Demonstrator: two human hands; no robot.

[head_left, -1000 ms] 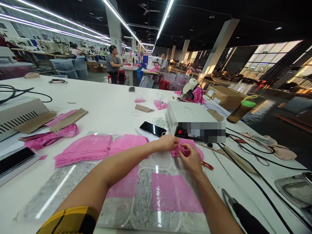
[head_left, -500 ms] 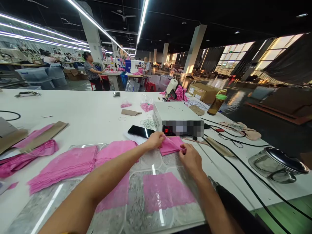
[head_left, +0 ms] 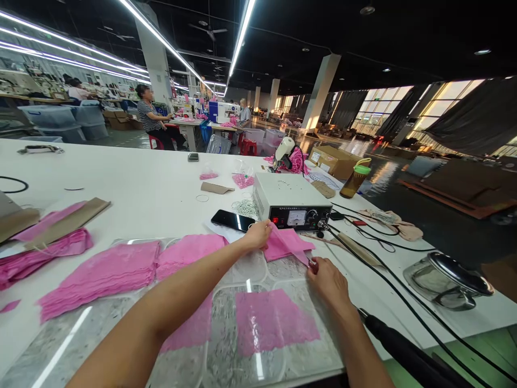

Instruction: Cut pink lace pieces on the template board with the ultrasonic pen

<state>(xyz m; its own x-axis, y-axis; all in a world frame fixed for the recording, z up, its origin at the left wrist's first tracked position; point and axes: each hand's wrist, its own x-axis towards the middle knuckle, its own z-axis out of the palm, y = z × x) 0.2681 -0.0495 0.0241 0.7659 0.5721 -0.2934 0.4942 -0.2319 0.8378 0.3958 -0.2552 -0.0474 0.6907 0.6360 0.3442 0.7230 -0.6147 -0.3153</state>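
My left hand [head_left: 258,235] is closed, pinching the left edge of a thin pink fabric piece [head_left: 298,251] between thumb and fingers. My right hand [head_left: 328,283] pinches the lower right corner of that same piece, which stretches slanted between both hands. Below it lies a small pile of pink pieces [head_left: 278,249]. Two stacks of pink fabric, a left one [head_left: 103,272] and a right one [head_left: 189,253], spread beside my left forearm. A glossy clear mat [head_left: 230,372] covers the front of the table, with a pink patch [head_left: 266,320] seemingly beneath it.
A control box [head_left: 294,199] with a dial stands just beyond my hands. A phone [head_left: 232,220] lies left of it. Black cables [head_left: 375,275] run right, past a black-handled tool [head_left: 390,337] and a lidded glass jug [head_left: 444,280]. A bottle [head_left: 355,180] stands farther back.
My right hand has moved right and down towards me, drawing the pink piece out long. My left hand stays almost in place. The view has shifted slightly.
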